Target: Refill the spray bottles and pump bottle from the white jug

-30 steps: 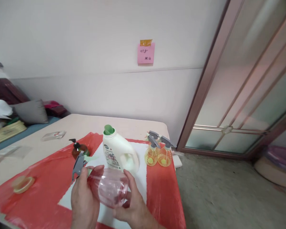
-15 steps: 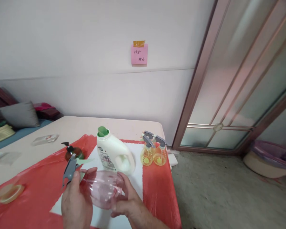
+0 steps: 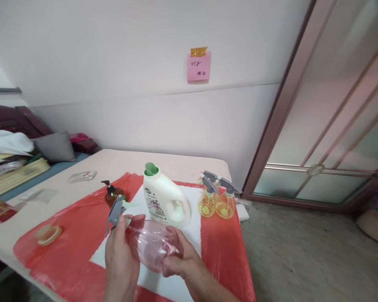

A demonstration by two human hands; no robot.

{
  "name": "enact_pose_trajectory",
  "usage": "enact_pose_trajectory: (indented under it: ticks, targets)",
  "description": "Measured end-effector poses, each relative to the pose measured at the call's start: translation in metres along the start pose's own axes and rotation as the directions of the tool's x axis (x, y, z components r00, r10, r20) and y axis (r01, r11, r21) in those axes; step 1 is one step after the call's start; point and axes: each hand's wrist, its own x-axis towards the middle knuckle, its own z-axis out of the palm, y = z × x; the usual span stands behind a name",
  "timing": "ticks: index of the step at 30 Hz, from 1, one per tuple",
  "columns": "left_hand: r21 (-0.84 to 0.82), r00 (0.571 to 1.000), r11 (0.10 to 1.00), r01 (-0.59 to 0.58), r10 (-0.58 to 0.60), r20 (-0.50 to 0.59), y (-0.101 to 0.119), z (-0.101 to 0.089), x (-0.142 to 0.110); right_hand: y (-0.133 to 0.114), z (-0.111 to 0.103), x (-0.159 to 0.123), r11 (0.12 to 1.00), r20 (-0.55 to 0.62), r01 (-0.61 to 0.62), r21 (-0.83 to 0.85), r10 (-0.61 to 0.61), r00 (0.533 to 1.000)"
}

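A clear pink spray bottle (image 3: 153, 243) lies tilted on its side between my hands, held above a white sheet (image 3: 154, 283). My left hand (image 3: 121, 260) is closed around its neck end, just below the grey trigger head (image 3: 115, 214). At the base end, my right hand (image 3: 187, 260) grips the bottle with thumb and fingers. Right behind it stands a white jug (image 3: 165, 197) with a green spout and a handle. An amber pump bottle (image 3: 111, 194) stands to the left of the jug, partly covered by the trigger head.
Several spray bottles with yellowish bases (image 3: 225, 206) are grouped at the right edge of the red plastic cover (image 3: 222, 260). A tape roll (image 3: 50, 235) lies at left. Clear plastic packets (image 3: 82, 176) rest on the pale tabletop. A pink note (image 3: 198, 67) is taped to the wall.
The view has turned left, so everything sits further right in the picture. Both hands keep their hold on the pink spray bottle, with its pose almost the same.
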Motion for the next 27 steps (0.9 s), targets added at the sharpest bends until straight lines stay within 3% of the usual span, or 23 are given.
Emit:
enact_pose_trajectory:
  ticks: [6, 9, 11, 14, 16, 18, 20, 22, 23, 25, 27]
  targets:
    - [-0.03, 0.998, 0.999, -0.03, 0.031, 0.06, 0.001, 0.001, -0.001, 0.009, -0.003, 0.003, 0.99, 0.032, -0.135, 0.037, 0.134, 0.99]
    - [-0.022, 0.984, 1.0, -0.005, 0.009, 0.176, 0.001, 0.002, -0.004, 0.011, -0.005, 0.01, 0.978, 0.056, -0.207, 0.029, 0.205, 0.977]
    - [-0.013, 0.967, 1.0, 0.012, -0.009, 0.255, 0.002, 0.002, -0.006, 0.009, -0.007, 0.016, 0.975, -0.004, -0.219, -0.047, 0.219, 0.976]
    - [0.039, 0.96, 0.999, -0.028, 0.016, 0.28, 0.0, 0.001, -0.008, 0.005, -0.014, 0.019, 0.972, -0.174, -0.119, -0.202, 0.084, 0.981]
    - [0.128, 0.965, 0.986, -0.103, 0.067, 0.254, -0.005, 0.001, -0.01, 0.003, -0.018, 0.016, 0.932, -0.23, 0.007, -0.362, -0.096, 0.968]
    - [0.232, 0.96, 0.956, -0.181, 0.121, 0.251, -0.011, 0.003, -0.015, 0.004, -0.021, 0.01, 0.764, -0.152, 0.159, -0.626, -0.319, 0.935]
    - [0.32, 0.957, 0.922, -0.219, 0.139, 0.254, -0.02, 0.007, -0.023, 0.007, -0.022, 0.006, 0.447, 0.064, 0.3, -0.843, -0.47, 0.88]
    - [0.403, 0.958, 0.887, -0.225, 0.125, 0.258, -0.029, 0.012, -0.033, 0.011, -0.022, 0.005, 0.157, 0.254, 0.387, -0.909, -0.526, 0.811]
    - [0.447, 0.956, 0.866, -0.225, 0.107, 0.274, -0.033, 0.015, -0.039, 0.013, -0.021, 0.005, 0.069, 0.3, 0.4, -0.914, -0.548, 0.78]
    - [0.519, 0.94, 0.82, -0.242, 0.065, 0.335, -0.039, 0.021, -0.049, 0.014, -0.02, 0.007, 0.007, 0.294, 0.374, -0.927, -0.606, 0.739]
    - [0.532, 0.913, 0.802, -0.271, 0.038, 0.407, -0.042, 0.025, -0.056, 0.012, -0.021, 0.008, 0.048, 0.221, 0.33, -0.943, -0.649, 0.728]
